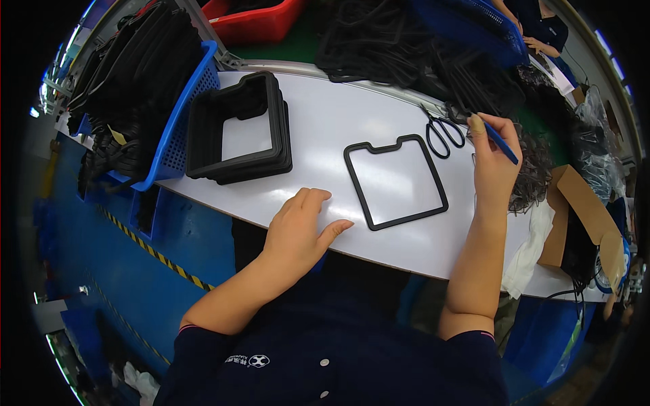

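A single black rubber frame gasket (409,218), notched along its far edge, lies flat on the white table. My left hand (298,227) hovers at the table's near edge, left of that gasket; its thumb and fingers are apart and hold nothing. In my right hand (494,159), raised beyond the gasket's right side, a slim blue pen-like tool (502,143) is pinched; its tip is hard to make out. Just left of this hand, black-handled scissors (431,120) rest on the table. A neat stack of similar black gaskets (277,128) stands to the left.
A blue basket (183,128) heaped with black gaskets adjoins the table's left end. Behind are a red bin (261,24), piled black gaskets (379,40) and another blue basket (474,27). Dark scraps (531,169), white cloth (531,250) and an open cardboard box (589,203) lie right. Another person (542,27) stands far right.
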The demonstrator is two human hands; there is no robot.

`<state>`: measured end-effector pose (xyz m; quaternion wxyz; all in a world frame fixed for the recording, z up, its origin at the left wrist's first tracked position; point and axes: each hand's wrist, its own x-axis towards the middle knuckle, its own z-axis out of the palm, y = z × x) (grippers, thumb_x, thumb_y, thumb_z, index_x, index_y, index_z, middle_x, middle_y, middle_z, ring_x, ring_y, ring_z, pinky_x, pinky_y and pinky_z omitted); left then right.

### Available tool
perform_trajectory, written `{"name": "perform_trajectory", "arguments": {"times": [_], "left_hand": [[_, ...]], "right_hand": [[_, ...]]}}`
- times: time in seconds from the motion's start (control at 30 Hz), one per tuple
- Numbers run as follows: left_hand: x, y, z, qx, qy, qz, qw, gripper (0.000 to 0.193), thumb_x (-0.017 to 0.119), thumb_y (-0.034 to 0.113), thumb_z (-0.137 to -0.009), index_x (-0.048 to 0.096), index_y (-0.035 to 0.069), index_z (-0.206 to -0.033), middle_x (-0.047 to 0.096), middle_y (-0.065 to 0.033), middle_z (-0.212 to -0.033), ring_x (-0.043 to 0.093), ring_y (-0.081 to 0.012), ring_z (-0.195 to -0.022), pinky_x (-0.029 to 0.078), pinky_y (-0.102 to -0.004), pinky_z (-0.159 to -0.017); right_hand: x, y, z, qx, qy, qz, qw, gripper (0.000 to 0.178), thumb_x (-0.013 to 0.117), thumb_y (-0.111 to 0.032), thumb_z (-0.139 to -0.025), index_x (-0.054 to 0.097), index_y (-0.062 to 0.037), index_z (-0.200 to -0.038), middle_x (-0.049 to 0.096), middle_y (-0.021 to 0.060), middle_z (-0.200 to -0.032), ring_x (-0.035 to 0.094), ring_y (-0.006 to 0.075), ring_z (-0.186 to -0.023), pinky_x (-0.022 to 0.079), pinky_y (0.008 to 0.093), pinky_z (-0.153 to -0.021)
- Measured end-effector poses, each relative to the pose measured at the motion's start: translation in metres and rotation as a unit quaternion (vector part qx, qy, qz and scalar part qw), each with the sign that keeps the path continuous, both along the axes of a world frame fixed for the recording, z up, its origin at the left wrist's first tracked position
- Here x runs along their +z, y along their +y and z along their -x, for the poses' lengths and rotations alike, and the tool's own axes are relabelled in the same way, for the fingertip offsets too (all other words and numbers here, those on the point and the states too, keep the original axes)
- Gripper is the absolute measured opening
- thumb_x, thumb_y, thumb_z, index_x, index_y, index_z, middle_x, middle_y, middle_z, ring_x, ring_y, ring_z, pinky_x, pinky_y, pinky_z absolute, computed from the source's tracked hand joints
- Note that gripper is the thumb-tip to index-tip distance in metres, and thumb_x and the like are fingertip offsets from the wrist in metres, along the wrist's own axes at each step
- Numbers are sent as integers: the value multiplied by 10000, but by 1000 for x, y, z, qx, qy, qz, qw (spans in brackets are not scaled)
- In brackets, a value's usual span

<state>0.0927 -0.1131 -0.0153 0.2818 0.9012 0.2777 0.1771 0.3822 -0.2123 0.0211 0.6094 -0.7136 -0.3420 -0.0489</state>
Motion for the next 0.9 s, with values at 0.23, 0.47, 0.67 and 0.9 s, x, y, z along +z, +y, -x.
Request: {"name": "perform_trajectory", "arguments": {"times": [0.23, 0.47, 0.67, 0.9], "left_hand": [[-12, -14, -37, 4, 14, -5, 1000, 653, 818, 340, -805, 533, -14, -1274, 595, -125, -954, 606, -288, -882, 511, -390, -762], [-21, -9, -55, -4, -62, -3, 998, 516, 692, 62, -814, 516, 6, -1296, 584, -168, -975, 599, -356, -877, 506, -443, -763], [7, -5, -44, -10, -261, 7, 965, 438, 627, -93, -821, 602, 37, -1238, 554, -135, -1031, 609, -287, -848, 531, -360, -722], [84, 63, 36, 161, -312, -134, 927, 441, 638, -123, -836, 603, 22, -1251, 527, -157, -1250, 619, -176, -897, 554, -277, -776]], "right_hand": [[-10, 17, 22, 105, 61, 42, 992, 175, 714, -176, -939, 665, -20, -1003, 677, 53, -832, 593, 101, -763, 477, 260, -716], [-16, 2, 16, 147, -78, 389, 906, 300, 812, -85, -775, 546, -29, -902, 604, 149, -744, 593, 315, -665, 484, 385, -653], [-7, 15, 22, 247, 184, 255, 917, 273, 778, -33, -813, 528, -69, -917, 573, 29, -772, 574, 120, -679, 486, 265, -650], [52, 101, 93, 371, 176, -18, 912, 257, 767, -47, -862, 533, -52, -967, 571, 2, -823, 556, 62, -736, 491, 216, -684]]}}
